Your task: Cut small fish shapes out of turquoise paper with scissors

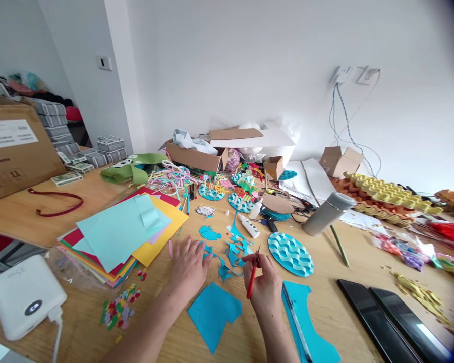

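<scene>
My right hand [265, 282] is closed around red-handled scissors [251, 282], their tips pointing away from me. My left hand [190, 264] lies on the table with its fingers stretched out, its fingertips by a small blue paper piece [208, 249]. Between and beyond the hands are blue paper scraps [232, 252]. A fish-shaped blue cutout [209, 232] rests past my left fingertips. Nearer to me, between my forearms, is a larger blue sheet [214, 315] with a notched edge. Right of my right hand sits an oval with wavy blue strips [290, 254].
Stacked coloured paper [117, 232] and round confetti [121, 307] lie left. Glue bottles [248, 226] and a grey tumbler [328, 214] are ahead. At right, a utility knife [297, 322] lies on blue paper [318, 333], beside two dark phones [378, 322]. A white power bank [26, 296] sits far left.
</scene>
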The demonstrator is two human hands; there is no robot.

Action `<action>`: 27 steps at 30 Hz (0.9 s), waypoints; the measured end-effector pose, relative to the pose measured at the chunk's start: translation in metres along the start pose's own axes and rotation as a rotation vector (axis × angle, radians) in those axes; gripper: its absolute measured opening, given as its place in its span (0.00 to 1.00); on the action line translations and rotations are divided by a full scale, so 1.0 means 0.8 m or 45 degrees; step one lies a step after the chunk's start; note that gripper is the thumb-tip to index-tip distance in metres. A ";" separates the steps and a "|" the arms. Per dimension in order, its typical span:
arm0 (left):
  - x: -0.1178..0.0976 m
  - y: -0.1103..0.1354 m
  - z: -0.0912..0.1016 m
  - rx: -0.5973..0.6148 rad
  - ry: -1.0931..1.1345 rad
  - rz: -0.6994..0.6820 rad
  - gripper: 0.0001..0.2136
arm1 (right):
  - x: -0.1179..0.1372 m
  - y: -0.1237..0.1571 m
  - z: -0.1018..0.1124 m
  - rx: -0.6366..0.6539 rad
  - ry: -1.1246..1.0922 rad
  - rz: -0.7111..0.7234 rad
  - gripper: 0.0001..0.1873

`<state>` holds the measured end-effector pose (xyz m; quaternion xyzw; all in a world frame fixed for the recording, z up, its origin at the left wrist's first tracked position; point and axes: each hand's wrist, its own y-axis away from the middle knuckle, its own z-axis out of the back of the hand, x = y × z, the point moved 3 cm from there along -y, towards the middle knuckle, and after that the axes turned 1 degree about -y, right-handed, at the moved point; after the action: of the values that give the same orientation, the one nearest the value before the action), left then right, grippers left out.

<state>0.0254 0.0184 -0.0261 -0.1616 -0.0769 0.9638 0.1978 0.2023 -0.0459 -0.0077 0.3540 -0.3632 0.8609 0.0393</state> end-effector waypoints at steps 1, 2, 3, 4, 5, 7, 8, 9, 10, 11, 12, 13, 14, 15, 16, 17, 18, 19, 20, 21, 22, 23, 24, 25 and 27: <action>0.000 0.000 0.000 -0.003 -0.001 0.013 0.21 | 0.000 0.000 0.000 -0.006 0.000 -0.006 0.06; 0.001 0.000 0.001 -0.005 -0.005 0.028 0.22 | 0.001 -0.001 0.000 -0.011 0.000 -0.009 0.06; 0.002 0.000 0.001 -0.004 -0.014 0.045 0.22 | 0.001 -0.001 0.000 -0.015 -0.001 -0.010 0.06; 0.003 0.000 0.002 0.003 -0.027 0.060 0.23 | 0.001 -0.002 -0.001 -0.016 -0.004 -0.010 0.06; 0.003 -0.001 0.004 0.017 -0.042 0.066 0.23 | 0.001 -0.002 -0.001 -0.014 -0.007 -0.010 0.06; 0.006 -0.005 0.008 0.061 -0.075 0.053 0.24 | 0.001 -0.001 -0.003 -0.002 -0.016 -0.014 0.06; 0.007 -0.009 0.010 0.086 -0.091 0.033 0.25 | 0.001 -0.001 -0.004 0.005 -0.026 -0.021 0.06; 0.009 -0.014 0.013 0.099 -0.112 0.021 0.25 | 0.001 -0.001 -0.004 0.013 -0.039 -0.029 0.06; 0.012 -0.021 0.015 0.104 -0.134 0.004 0.24 | 0.001 0.000 -0.005 0.019 -0.053 -0.033 0.06; 0.016 -0.029 0.016 0.116 -0.154 -0.003 0.24 | 0.001 0.001 -0.005 0.024 -0.063 -0.035 0.06; 0.021 -0.038 0.016 0.098 -0.169 -0.001 0.24 | 0.001 0.001 -0.005 0.028 -0.069 -0.036 0.06; 0.026 -0.049 0.014 0.111 -0.172 -0.009 0.25 | 0.001 0.001 -0.005 0.028 -0.071 -0.035 0.06; 0.030 -0.059 0.009 0.147 -0.165 -0.031 0.25 | 0.001 0.002 -0.005 0.029 -0.070 -0.035 0.06; 0.035 -0.069 0.003 0.189 -0.160 -0.039 0.26 | 0.001 0.002 -0.005 0.029 -0.069 -0.036 0.06; 0.040 -0.079 -0.004 0.238 -0.166 -0.034 0.27 | 0.001 0.002 -0.005 0.026 -0.070 -0.040 0.06; 0.045 -0.086 -0.011 0.289 -0.173 -0.039 0.28 | 0.000 0.002 -0.004 0.023 -0.071 -0.048 0.06; 0.048 -0.093 -0.018 0.327 -0.182 -0.043 0.29 | 0.000 0.002 -0.004 0.020 -0.071 -0.055 0.06; 0.051 -0.097 -0.024 0.350 -0.193 -0.055 0.30 | 0.000 0.001 -0.004 0.017 -0.071 -0.062 0.06; 0.054 -0.100 -0.029 0.357 -0.203 -0.064 0.30 | -0.001 0.001 -0.004 0.012 -0.070 -0.065 0.07; 0.056 -0.102 -0.032 0.346 -0.210 -0.081 0.30 | -0.001 0.001 -0.004 0.006 -0.067 -0.066 0.07; 0.057 -0.103 -0.034 0.325 -0.212 -0.106 0.30 | 0.000 0.001 -0.004 0.003 -0.062 -0.063 0.07; 0.058 -0.104 -0.034 0.296 -0.211 -0.128 0.30 | 0.000 0.001 -0.003 0.003 -0.055 -0.056 0.08; 0.059 -0.104 -0.032 0.261 -0.208 -0.142 0.29 | 0.001 0.001 -0.003 0.005 -0.049 -0.046 0.08; 0.059 -0.105 -0.030 0.238 -0.205 -0.150 0.28 | 0.002 0.001 -0.003 0.009 -0.042 -0.038 0.08; 0.059 -0.107 -0.024 0.204 -0.201 -0.151 0.26 | 0.003 0.000 -0.003 0.021 -0.032 -0.027 0.07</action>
<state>0.0215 0.1175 -0.0394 -0.0642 -0.0244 0.9631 0.2602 0.1992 -0.0450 -0.0076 0.3690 -0.3528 0.8589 0.0410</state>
